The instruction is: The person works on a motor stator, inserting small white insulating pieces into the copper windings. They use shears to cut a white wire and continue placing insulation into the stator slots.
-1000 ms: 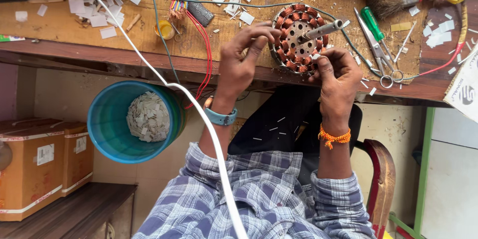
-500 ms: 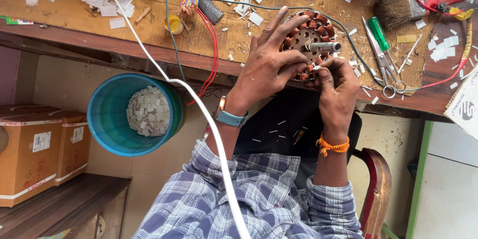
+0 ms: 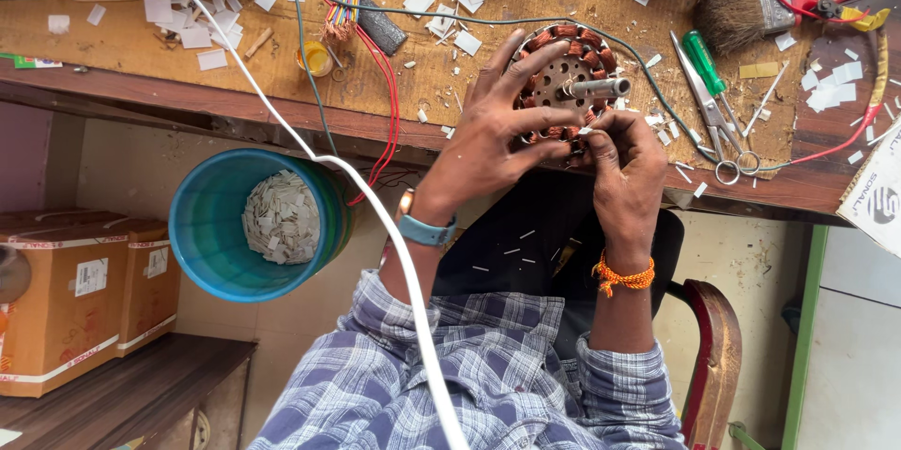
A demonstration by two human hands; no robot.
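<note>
We've got the round copper-wound motor stator w/ steel shaft (image 3: pixel 568 84) at the counter (image 3: pixel 188 65) edge. Left hand (image 3: pixel 497 131) spread over it; right hand (image 3: pixel 624 145) pinching a small white paper slip (image 3: pixel 584 132) at its rim. Most coils look wound; insulating prob. still underway.

left hand (image 3: pixel 497 136) spread over copper-wound stator (image 3: pixel 568 70), right hand (image 3: pixel 624 154) pinching its edge, workbench (image 3: pixel 141 65)
</note>
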